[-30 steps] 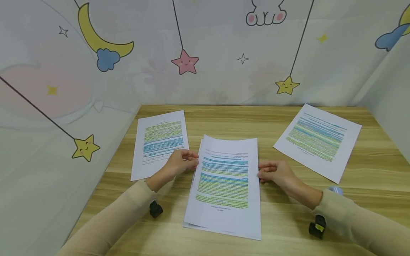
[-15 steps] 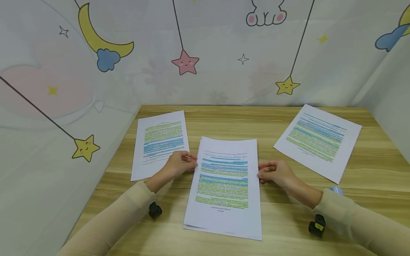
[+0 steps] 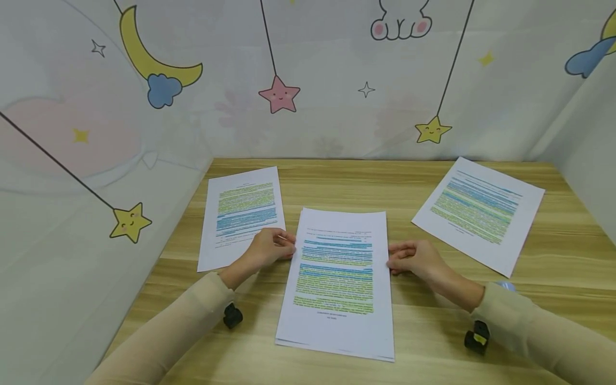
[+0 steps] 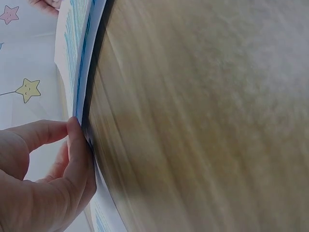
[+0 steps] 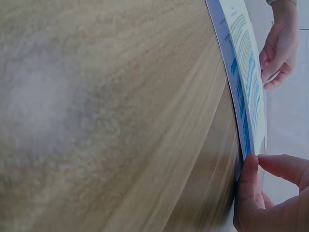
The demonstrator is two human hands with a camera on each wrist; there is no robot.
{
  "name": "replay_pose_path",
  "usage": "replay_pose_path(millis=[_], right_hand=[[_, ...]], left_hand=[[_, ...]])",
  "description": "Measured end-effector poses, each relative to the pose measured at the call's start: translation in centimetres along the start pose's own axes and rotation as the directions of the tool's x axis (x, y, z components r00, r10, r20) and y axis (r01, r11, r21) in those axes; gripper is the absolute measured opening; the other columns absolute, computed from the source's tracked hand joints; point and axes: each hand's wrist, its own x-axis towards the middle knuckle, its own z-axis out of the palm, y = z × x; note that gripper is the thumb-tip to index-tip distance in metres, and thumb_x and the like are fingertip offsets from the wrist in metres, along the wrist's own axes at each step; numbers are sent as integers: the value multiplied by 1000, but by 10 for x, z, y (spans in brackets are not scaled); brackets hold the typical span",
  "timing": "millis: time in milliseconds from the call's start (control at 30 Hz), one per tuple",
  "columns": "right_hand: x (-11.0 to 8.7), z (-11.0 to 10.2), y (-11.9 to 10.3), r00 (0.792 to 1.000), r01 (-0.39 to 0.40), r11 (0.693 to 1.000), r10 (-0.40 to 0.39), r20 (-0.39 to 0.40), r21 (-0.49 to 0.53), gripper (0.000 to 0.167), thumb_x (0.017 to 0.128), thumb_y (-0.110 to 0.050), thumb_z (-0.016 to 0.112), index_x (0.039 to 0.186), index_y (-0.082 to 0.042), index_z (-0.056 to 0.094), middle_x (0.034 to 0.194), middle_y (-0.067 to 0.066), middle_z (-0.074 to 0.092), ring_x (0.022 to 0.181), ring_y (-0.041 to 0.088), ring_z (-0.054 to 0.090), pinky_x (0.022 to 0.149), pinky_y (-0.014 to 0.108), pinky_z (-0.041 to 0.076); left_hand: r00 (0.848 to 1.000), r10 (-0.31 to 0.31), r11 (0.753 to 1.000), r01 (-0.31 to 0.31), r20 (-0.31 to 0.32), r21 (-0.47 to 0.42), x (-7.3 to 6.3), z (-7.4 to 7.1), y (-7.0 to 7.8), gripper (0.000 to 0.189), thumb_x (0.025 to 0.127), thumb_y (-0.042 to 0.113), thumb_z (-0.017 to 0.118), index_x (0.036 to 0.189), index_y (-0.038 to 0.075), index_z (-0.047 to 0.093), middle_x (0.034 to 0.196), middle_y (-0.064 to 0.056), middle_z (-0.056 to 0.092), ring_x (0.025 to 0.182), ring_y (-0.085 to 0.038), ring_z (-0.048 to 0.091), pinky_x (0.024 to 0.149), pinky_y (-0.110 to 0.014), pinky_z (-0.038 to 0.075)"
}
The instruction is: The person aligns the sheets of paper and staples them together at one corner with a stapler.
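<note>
Over the table (image 3: 351, 184), stacked papers (image 3: 339, 280) span left grip (image 3: 268, 248) to right grip (image 3: 418, 261).

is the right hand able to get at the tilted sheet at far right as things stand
Probably yes: the right hand would likely need to leave the edge of the paper stack first, but only bare table shows between it and the tilted sheet.

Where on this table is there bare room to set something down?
Bare table shows behind the paper stack, between the left sheet and right sheet. Smaller patches: between the stack and either sleeve. Crowded: the middle, where left hand and right hand hold the stack's edges.
</note>
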Motion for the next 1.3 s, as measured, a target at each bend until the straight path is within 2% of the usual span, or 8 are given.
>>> replay_pose_path(millis=[267, 567, 733, 867, 1033, 1167, 1300], right_hand=[[3, -2, -1, 1000, 10, 1000, -10, 3, -6, 43, 85, 7, 73, 122, 23, 55, 81, 12, 73, 67, 18, 70, 66, 31, 60], [10, -8, -5, 999, 16, 999, -17, -32, -42, 37, 85, 7, 74, 116, 22, 60, 77, 8, 71, 66, 19, 70, 65, 30, 61], [15, -10, -15, 998, 26, 994, -32, -59, -103, 35, 86, 1, 75, 114, 19, 63, 81, 7, 71, 70, 16, 70, 65, 24, 58], [19, -8, -27, 998, 26, 994, -32, -62, -108, 38, 88, -2, 75, 118, 17, 62, 85, 9, 70, 74, 17, 71, 70, 25, 59], [26, -3, -38, 998, 37, 993, -43, -44, -113, 38, 89, -3, 74, 120, 16, 62, 88, 10, 70, 75, 14, 70, 73, 25, 59], [33, 2, -43, 998, 60, 995, -60, 5, -78, 36, 91, 0, 71, 121, 18, 60, 91, 12, 70, 80, 17, 71, 79, 34, 60], [42, 11, -49, 998, 53, 997, -51, 36, -60, 37, 91, 0, 71, 121, 18, 59, 94, 13, 71, 83, 19, 72, 86, 39, 58]], left_hand=[[1000, 8, 1000, -8, 0, 24, -1, 0, 2, 15, 88, -1, 73, 103, -3, 70, 92, -13, 67, 78, -17, 66, 71, -28, 60], [1000, 25, 999, -25, -5, 45, -2, -2, 0, 14, 89, 0, 72, 102, -3, 70, 91, -12, 67, 80, -19, 66, 71, -27, 60], [999, 44, 998, -43, -6, 38, -3, -4, 1, 14, 89, -1, 71, 103, -5, 69, 93, -13, 67, 81, -20, 66, 71, -29, 60], [998, 55, 998, -55, -8, 18, -4, -6, 2, 16, 90, -2, 70, 104, -6, 68, 95, -16, 67, 81, -22, 68, 73, -31, 61], [998, 50, 998, -50, -24, 31, -5, -10, 4, 18, 91, 1, 70, 107, -6, 69, 96, -16, 68, 80, -24, 70, 74, -31, 61], [998, 52, 998, -51, -34, 32, -5, -14, 4, 18, 92, 2, 70, 107, -6, 69, 98, -17, 69, 83, -24, 69, 75, -31, 61], [995, 59, 994, -52, -75, 92, -4, -20, 3, 17, 92, 6, 71, 106, -4, 70, 98, -15, 70, 85, -22, 68, 73, -29, 60]])
